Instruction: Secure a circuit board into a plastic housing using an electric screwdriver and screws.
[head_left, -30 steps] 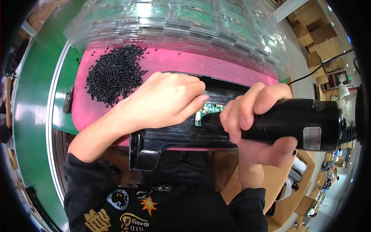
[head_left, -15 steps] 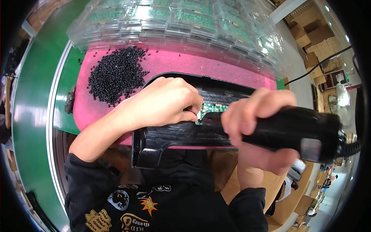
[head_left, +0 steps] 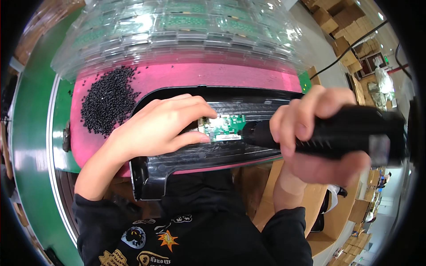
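A green circuit board lies inside a long black plastic housing. My left hand rests over the housing's left part, thumb and index finger apart at the board's left end. My right hand is wrapped round a black electric screwdriver, held almost level. The screwdriver's nose meets the right end of the board; its tip and any screw under it are hidden. Left of the housing, a heap of small black screws is spread on a pink mat.
Stacked clear plastic trays with green boards in them stand along the far side of the mat. A green table surface runs along the left. The screwdriver's cable trails off right. Cardboard boxes stand at the lower right.
My left hand's fingers have spread from a pinch over the board. The screwdriver's nose has moved to the board's right end. The whole view has shifted slightly.
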### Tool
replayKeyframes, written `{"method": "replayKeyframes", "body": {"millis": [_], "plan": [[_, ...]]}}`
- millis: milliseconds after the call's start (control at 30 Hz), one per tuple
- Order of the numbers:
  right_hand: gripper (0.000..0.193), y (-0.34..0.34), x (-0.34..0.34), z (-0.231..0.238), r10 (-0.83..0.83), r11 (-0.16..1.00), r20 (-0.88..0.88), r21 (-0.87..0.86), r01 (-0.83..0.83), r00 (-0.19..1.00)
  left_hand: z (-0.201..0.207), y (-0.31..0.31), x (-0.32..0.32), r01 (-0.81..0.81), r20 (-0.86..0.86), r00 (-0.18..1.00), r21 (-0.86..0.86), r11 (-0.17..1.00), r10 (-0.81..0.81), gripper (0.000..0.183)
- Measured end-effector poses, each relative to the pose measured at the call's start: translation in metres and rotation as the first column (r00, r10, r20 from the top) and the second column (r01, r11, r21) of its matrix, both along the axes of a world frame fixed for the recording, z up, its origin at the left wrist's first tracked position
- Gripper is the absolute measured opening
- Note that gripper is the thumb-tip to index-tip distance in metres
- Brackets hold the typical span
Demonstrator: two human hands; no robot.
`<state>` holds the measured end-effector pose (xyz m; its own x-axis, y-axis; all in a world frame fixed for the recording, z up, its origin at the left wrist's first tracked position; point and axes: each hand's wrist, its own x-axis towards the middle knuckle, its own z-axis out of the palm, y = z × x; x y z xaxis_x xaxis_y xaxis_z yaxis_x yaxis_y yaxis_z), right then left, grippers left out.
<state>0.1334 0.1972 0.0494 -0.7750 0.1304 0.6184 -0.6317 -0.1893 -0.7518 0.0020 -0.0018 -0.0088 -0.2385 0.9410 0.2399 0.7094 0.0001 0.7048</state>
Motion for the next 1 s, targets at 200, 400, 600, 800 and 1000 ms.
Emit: {"method": "replayKeyframes", "body": {"millis": [200,400,600,800,1000], "plan": [[0.068,0.023,0.003,-0.016,-0.216,0.974,0.204,0.116,0.195,0.955,-0.002,0.003,-0.001,-0.045,-0.221,0.975,-0.113,0.993,0.019,0.038],[0.066,0.024,-0.002,-0.017,-0.183,0.983,0.191,0.069,0.172,0.965,0.004,0.004,0.001,-0.054,-0.232,0.972,-0.115,0.992,0.026,0.039],[0.061,0.016,-0.003,-0.017,-0.186,0.982,0.197,0.052,0.179,0.962,0.003,0.002,0.003,-0.050,-0.247,0.969,-0.118,0.992,0.020,0.038],[0.060,0.020,0.001,-0.016,-0.192,0.981,0.222,0.040,0.188,0.956,0.005,0.004,0.004,-0.049,-0.242,0.970,-0.113,0.992,0.020,0.038],[0.063,0.023,-0.002,-0.017,-0.199,0.980,0.193,0.053,0.192,0.961,0.007,0.005,0.003,-0.057,-0.234,0.972,-0.132,0.990,0.025,0.038]]}}
